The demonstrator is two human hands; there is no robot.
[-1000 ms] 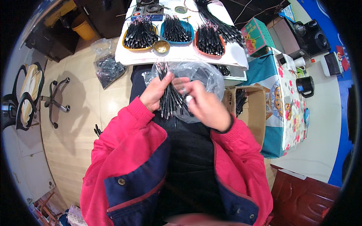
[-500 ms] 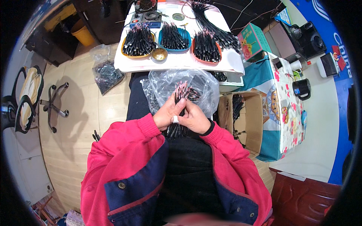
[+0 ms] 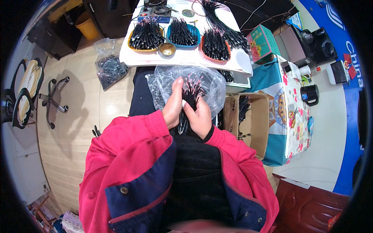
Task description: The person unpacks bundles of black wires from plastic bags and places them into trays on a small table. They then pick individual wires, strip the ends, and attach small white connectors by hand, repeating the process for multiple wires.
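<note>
Between my palms, over my lap, stands a bundle of thin black cables (image 3: 189,95) with pinkish wire tips at the top. My left hand (image 3: 173,105) presses its left side, fingers fairly straight. From the right, my right hand (image 3: 201,118) closes round the lower part; its thumb, with something white at the tip, lies across the front. A clear plastic bag (image 3: 215,83) with more dark cables lies just behind the hands. On the white table (image 3: 155,62) beyond, similar cables fill a yellow tray (image 3: 142,50), a blue tray (image 3: 199,35) and an orange tray (image 3: 215,59).
A small metal bowl (image 3: 167,49) stands among the trays, with a small stove-like device (image 3: 159,18) behind. Long black cables (image 3: 223,25) lie at the table's far right. At right is an open cardboard box (image 3: 261,128); a filled plastic bag (image 3: 110,70) rests on the floor left.
My hands have shifted their hold: the left one has straightened upward along the bundle, and the right has opened out around it. The bundle looks looser and more spread. My view has tilted slightly.
</note>
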